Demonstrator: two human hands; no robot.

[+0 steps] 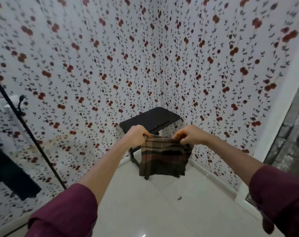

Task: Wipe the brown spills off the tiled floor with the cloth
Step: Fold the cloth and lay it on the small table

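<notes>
A brown plaid cloth [164, 158] hangs spread in the air in front of me, above the pale tiled floor [141, 202]. My left hand [137, 135] grips its upper left corner, and my right hand [189, 135] pinches the upper right corner. Both arms are stretched forward with maroon sleeves pushed up. One small dark brown spot [179, 198] lies on the floor tile below and slightly right of the cloth.
A small black table [152, 119] stands in the corner behind the cloth, against floral-papered walls [94, 74]. A black metal stand [25, 127] leans at the left with dark fabric [12, 175] hanging from it. A doorway edge [282, 117] shows at the right.
</notes>
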